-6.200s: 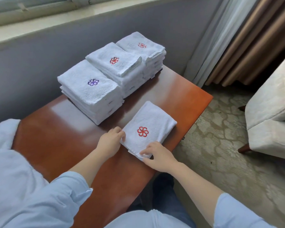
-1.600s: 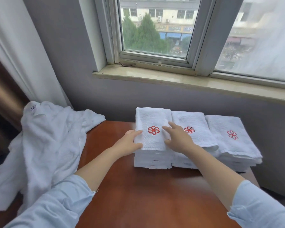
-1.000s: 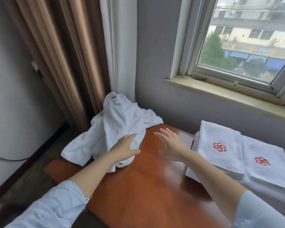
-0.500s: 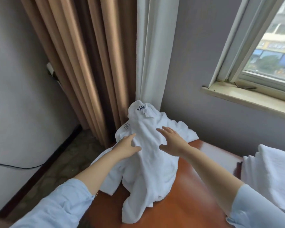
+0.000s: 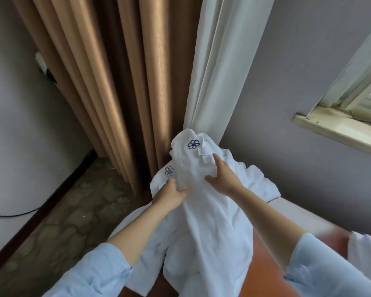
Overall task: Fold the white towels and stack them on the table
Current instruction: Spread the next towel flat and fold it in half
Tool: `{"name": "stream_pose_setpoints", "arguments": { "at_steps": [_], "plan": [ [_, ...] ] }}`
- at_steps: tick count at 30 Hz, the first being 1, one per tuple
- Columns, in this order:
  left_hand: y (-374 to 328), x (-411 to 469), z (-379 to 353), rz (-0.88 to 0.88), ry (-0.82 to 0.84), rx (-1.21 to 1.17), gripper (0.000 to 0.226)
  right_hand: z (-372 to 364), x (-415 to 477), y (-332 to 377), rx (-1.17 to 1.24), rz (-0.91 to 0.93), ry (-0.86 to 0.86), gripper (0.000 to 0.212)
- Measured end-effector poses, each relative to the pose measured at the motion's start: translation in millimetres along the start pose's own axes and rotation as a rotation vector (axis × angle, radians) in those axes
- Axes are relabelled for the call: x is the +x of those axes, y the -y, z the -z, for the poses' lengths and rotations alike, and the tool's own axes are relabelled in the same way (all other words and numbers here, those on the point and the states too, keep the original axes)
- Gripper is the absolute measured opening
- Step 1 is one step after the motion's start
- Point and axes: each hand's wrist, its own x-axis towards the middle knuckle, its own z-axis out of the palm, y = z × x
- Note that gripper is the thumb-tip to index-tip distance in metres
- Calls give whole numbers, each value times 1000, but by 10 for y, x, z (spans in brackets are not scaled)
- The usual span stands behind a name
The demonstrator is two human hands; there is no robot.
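A heap of loose white towels [image 5: 206, 228] lies piled at the left end of the wooden table [image 5: 263, 273], its top leaning against the curtains. The top towel [image 5: 189, 155] bears a dark blue flower emblem and a small label; a second emblem shows lower left. My left hand [image 5: 171, 195] grips a fold of the top towel at its left side. Over on that towel's right side is my right hand [image 5: 222, 175], fingers spread and thumb pressed into the cloth. An edge of the folded towel stack [image 5: 366, 247] shows at the far right.
Tan curtains [image 5: 107, 82] and a white sheer curtain [image 5: 219, 67] hang right behind the heap. A window sill [image 5: 338, 131] juts from the grey wall at right. Patterned carpet [image 5: 73, 211] and a dark cable lie to the left below.
My view has swung further left from the folded stacks to the loose heap. Both hands have moved up the heap, and my left hand has closed on the top towel.
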Motion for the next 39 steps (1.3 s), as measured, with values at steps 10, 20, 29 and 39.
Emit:
{"name": "stream_pose_setpoints", "arguments": {
  "at_steps": [10,20,29,39],
  "plan": [
    [-139,-50,-115,-184,-115,-98,27,53,-128,-172,116,16,-187,57],
    [-652,-795,-372,-602,-75,-211,12,359,-1266,-681,263,-179,-161,63],
    [-938,-1701,-932,-818,307,75,13,586,-2409,-1033,-23,-4,-209,65],
    [-1188,-2397,-1612,-902,392,244,24,793,-3570,-1666,109,-213,73,12]
  ]
}}
